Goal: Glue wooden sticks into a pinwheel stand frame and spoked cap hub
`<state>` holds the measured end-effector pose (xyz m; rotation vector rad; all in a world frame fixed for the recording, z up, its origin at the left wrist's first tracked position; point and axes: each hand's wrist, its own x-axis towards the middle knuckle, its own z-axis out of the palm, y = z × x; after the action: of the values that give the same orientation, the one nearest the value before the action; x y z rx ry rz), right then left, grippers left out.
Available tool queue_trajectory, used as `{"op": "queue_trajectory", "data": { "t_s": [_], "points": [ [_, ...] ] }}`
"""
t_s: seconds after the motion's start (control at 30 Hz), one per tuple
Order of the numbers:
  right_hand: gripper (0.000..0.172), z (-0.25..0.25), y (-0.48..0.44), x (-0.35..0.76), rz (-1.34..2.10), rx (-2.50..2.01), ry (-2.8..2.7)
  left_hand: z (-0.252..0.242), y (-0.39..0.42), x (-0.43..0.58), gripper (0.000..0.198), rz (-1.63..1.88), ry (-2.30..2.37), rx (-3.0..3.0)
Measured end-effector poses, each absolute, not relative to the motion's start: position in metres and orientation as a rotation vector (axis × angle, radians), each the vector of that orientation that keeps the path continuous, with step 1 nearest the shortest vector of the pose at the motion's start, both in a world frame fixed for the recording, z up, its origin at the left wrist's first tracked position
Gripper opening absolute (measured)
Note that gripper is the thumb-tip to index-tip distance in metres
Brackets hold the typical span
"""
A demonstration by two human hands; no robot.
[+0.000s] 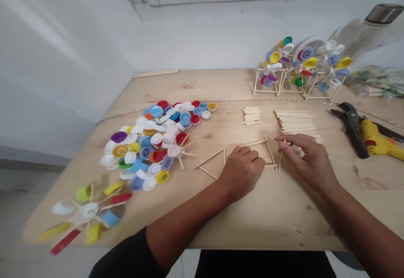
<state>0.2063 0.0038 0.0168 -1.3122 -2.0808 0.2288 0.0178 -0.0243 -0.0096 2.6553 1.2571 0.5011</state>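
Stick frame (271,152) is on the desk (252,223), right between the two hands. There's also one pointed outline made of three visible sticks (210,157) poking out left of the left hand; can't tell if it joins up underneath.

Counts: three cap wheels on stick stands at the back right, one loose wheel (86,213) front left with eight caps round its hub, one bare spoked hub (174,151), two stick piles (short (251,116) and long (296,122)), one yellow glue gun (380,139). The cap heap (151,143) is too jumbled to count.

Poses: left hand (242,173) is knuckles-up, fingers curled in over the frame, its grip hidden. Right hand (307,158) comes in from lower right, thumb and forefinger pinched on one thin stick (280,159) at the frame's right end, other fingers loosely bent.
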Motion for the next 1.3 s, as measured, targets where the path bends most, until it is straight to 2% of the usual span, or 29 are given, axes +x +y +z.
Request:
{"op": "queue_trajectory", "data": {
  "t_s": [1.3],
  "points": [
    [0.018,0.0166,0.0035,0.2025,0.254,-1.3,-2.065,-0.0101,-0.0285,0.0239,0.018,0.553,1.175,2.96]
  ]
}}
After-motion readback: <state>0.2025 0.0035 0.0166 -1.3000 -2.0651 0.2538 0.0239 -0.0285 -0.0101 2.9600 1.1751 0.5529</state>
